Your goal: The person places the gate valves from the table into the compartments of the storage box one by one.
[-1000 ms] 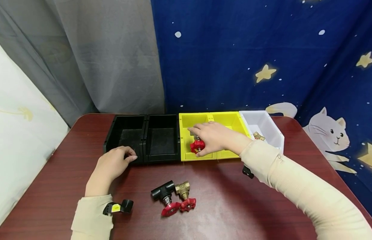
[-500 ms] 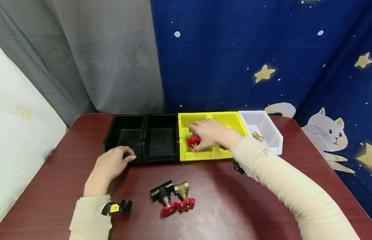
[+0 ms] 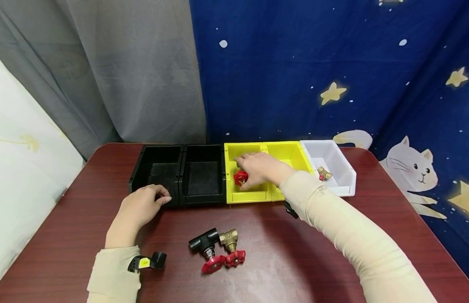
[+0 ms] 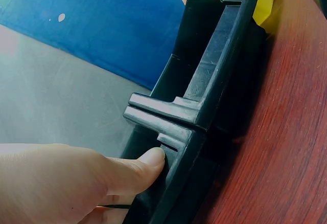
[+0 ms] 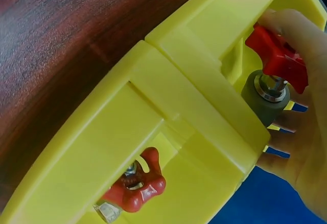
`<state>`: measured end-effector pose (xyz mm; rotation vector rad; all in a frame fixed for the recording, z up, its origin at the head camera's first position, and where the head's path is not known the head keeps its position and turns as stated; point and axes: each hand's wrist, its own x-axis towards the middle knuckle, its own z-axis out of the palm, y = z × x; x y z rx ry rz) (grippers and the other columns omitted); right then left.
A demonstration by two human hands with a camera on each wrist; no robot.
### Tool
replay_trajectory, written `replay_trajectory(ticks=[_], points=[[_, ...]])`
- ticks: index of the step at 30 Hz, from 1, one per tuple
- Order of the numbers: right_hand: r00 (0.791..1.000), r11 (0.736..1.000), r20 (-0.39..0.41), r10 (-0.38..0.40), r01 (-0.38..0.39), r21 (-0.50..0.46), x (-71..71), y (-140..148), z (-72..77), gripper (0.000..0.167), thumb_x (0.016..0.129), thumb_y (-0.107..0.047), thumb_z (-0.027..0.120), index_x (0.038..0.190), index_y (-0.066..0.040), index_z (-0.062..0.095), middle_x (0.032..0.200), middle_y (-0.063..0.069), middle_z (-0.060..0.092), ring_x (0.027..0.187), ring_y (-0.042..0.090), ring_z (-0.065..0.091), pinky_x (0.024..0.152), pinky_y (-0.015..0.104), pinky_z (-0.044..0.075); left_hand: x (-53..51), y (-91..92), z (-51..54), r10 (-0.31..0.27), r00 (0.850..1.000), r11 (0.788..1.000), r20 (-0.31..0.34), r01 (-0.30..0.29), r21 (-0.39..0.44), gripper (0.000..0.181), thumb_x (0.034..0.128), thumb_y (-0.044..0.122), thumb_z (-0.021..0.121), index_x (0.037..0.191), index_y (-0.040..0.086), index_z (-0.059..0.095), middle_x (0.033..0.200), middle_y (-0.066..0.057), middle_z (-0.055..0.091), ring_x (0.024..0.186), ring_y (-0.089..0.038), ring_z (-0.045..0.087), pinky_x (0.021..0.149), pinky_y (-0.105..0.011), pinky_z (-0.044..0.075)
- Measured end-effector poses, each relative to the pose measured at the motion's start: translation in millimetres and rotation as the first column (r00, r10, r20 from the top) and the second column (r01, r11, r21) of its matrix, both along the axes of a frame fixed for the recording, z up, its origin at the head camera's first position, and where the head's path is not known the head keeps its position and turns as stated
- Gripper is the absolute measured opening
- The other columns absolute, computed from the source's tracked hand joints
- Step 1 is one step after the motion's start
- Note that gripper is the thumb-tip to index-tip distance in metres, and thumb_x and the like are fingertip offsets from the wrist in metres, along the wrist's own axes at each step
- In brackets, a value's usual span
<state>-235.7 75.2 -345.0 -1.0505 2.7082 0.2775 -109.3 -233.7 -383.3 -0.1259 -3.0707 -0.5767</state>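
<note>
Right hand [image 3: 258, 169] is bringing its gripped, red-wheeled grey valve [image 5: 268, 93] deeper into the centre-frame yellow plastic bin [image 3: 249, 196].
Left hand [image 3: 143, 205], apparently empty, is resting loosely curled by the leftmost black bin [image 3: 162, 153].

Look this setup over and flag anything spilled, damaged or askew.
Nothing stands out. The black bins, yellow bins and white bin stand in a row, with no visible spill or damage. The black-bodied valve and brass valve lie side by side on the table, seemingly set down rather than dropped.
</note>
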Motion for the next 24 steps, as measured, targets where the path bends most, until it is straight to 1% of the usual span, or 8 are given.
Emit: replay_trajectory(ticks=[8,14,19,24], points=[[0.999,0.999,0.030,-0.046,0.045,0.013,-3.6,-4.2,-6.2,0.102,0.078,-0.061,0.075,0.153,-0.005,0.033,0.149,0.015,0.044,0.136,0.031,0.044,0.111,0.046,0.034,-0.4,1.1,0.5,-0.002,1.000,1.000,0.002,0.002,-0.001,0.011,0.0952,0.022,0.068,0.100,0.012,0.070,0.096,-0.010,0.067,0.079,-0.026,0.058,0.072,-0.051,0.048],[0.997,0.998,0.043,-0.059,0.058,0.030,-5.8,-7.8,-10.8,0.101,0.078,-0.059,0.075,0.153,-0.004,0.034,0.145,0.013,0.049,0.132,0.028,0.048,0.108,0.045,0.038,-0.3,0.8,0.2,-0.002,1.000,1.000,0.007,0.002,-0.001,0.011,0.0955,0.023,0.067,0.101,0.013,0.070,0.097,-0.010,0.067,0.080,-0.026,0.058,0.073,-0.052,0.048],[0.995,0.997,0.059,-0.078,0.076,0.032,-6.7,-10.1,-13.2,0.101,0.078,-0.059,0.075,0.153,-0.004,0.034,0.144,0.013,0.050,0.130,0.027,0.049,0.107,0.045,0.039,-0.2,-0.1,-0.7,-0.003,1.000,1.000,0.006,0.003,0.001,0.011,0.0957,0.023,0.067,0.101,0.013,0.070,0.097,-0.009,0.067,0.080,-0.025,0.058,0.072,-0.051,0.048],[0.995,0.996,0.061,-0.077,0.075,0.041,-6.7,-11.2,-14.8,0.097,0.078,-0.059,0.075,0.150,-0.004,0.038,0.135,0.011,0.056,0.122,0.026,0.054,0.103,0.043,0.043,-0.2,-0.4,-1.3,-0.003,1.000,1.000,0.005,0.003,0.002,0.011,0.0958,0.023,0.067,0.101,0.014,0.070,0.097,-0.009,0.067,0.080,-0.025,0.058,0.072,-0.052,0.048]])
